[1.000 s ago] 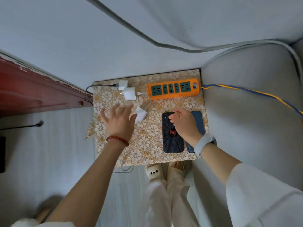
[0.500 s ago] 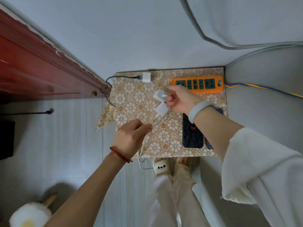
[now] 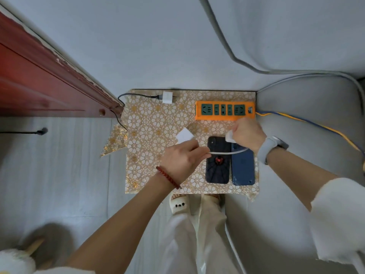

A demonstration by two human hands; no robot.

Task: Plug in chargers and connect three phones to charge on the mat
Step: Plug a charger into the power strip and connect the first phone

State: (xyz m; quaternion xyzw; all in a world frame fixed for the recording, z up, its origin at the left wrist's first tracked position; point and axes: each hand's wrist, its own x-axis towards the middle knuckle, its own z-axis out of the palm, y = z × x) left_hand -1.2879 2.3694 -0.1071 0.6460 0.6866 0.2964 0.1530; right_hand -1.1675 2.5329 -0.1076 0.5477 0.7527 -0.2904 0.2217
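Over the gold floral-patterned mat (image 3: 150, 151) at frame centre, the right hand (image 3: 247, 133) clutches a white charger block (image 3: 229, 137) while the left hand (image 3: 182, 158) pinches its white cable (image 3: 227, 153), stretched taut between both fists.

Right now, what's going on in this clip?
A person stands over a flowered mat with an orange power strip and two phones lying side by side, a black one and a blue one. The right hand grips a white charger; the left hand pinches its white cable, stretched between them. Nothing is plugged into the strip yet. Two more chargers lie on the mat.
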